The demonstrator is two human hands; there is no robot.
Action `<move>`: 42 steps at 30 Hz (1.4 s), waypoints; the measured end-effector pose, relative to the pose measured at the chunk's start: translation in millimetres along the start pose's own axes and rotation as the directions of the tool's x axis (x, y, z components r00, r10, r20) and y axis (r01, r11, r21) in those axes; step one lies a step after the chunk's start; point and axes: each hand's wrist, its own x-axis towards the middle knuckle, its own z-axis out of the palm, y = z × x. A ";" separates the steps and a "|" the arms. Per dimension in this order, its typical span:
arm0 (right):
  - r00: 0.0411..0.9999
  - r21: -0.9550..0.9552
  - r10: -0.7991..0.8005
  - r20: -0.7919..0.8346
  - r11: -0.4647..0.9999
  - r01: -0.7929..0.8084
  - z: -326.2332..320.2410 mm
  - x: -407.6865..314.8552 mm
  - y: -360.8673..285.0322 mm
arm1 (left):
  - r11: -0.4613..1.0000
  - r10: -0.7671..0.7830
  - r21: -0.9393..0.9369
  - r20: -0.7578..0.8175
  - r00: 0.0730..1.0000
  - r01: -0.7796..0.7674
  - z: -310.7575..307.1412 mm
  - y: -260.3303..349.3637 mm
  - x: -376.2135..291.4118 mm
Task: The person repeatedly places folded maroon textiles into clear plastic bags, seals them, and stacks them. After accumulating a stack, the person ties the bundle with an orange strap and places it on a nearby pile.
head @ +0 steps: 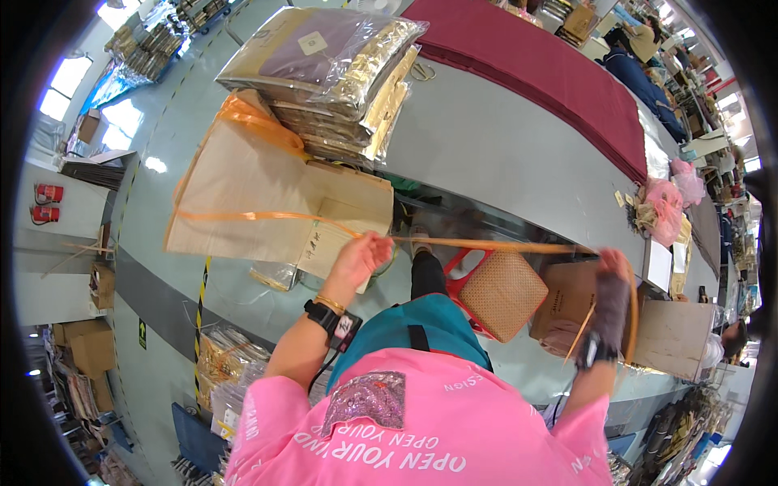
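Note:
An orange plastic strip (pixel 486 244) is stretched between my two hands. My left hand (pixel 363 258) grips it over the near edge of a cream cardboard sheet (pixel 243 182), and from there the strip runs left across the sheet. My right hand (pixel 612 267), wearing a dark sleeve or wrap at the wrist, holds the strip out to the far right, where loose ends hang down. At the table's left end, a stack of plastic-bagged folded textiles (pixel 316 67) stands beside the sheet. Bunched orange plastic (pixel 258 124) lies along the sheet's upper edge.
A grey table (pixel 516 124) carries folded burgundy cloth (pixel 547 73) and scissors (pixel 423 72). By my legs stands a red chair with a woven seat (pixel 503 296), near cardboard boxes (pixel 565 294). Pink plastic bags (pixel 664 203) sit at the table's right. Bagged goods (pixel 228 364) stand behind me.

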 end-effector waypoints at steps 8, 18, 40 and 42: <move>0.879 0.071 0.350 0.325 0.917 -0.392 379.7 244.1 158.0 | 0.913 0.375 0.084 -0.558 0.741 -0.399 -103.1 60.4 95.0; 0.476 -0.276 0.442 0.760 0.883 -0.380 682.6 322.2 198.5 | 0.978 0.141 0.078 -0.933 0.332 -0.194 -101.1 63.4 49.2; 0.299 0.090 -0.070 0.952 0.994 -0.054 864.8 339.6 -80.2 | 0.539 0.841 0.817 -0.512 0.175 -0.203 179.2 246.2 -71.2; 0.325 0.288 -0.195 0.925 0.920 -0.267 880.3 333.3 -148.8 | 0.418 0.908 0.842 -0.385 0.163 -0.341 231.5 311.1 -92.1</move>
